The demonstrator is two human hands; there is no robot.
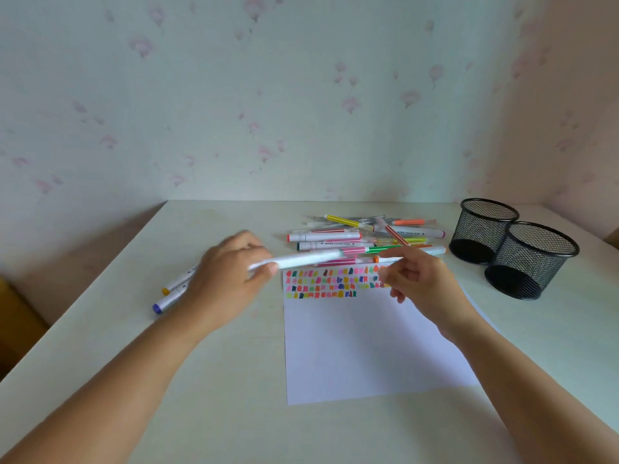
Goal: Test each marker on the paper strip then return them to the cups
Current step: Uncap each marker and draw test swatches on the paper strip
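Note:
A white paper sheet (368,346) lies on the table, with rows of small colour swatches (321,283) along its far edge. My left hand (227,279) is closed around a blurred white marker (301,260) that points right, just beyond the swatches. My right hand (418,286) hovers over the sheet's far right corner and pinches a thin white marker with an orange end (376,259). Several loose markers (361,236) are piled behind the sheet. Two black mesh cups (482,229) (532,262) stand at the right with no markers visible in them.
Two more markers, one yellow-tipped (166,290) and one blue-tipped (157,308), lie on the table left of my left hand. The table's left edge (83,289) drops off beside them. A wallpapered wall rises behind the table.

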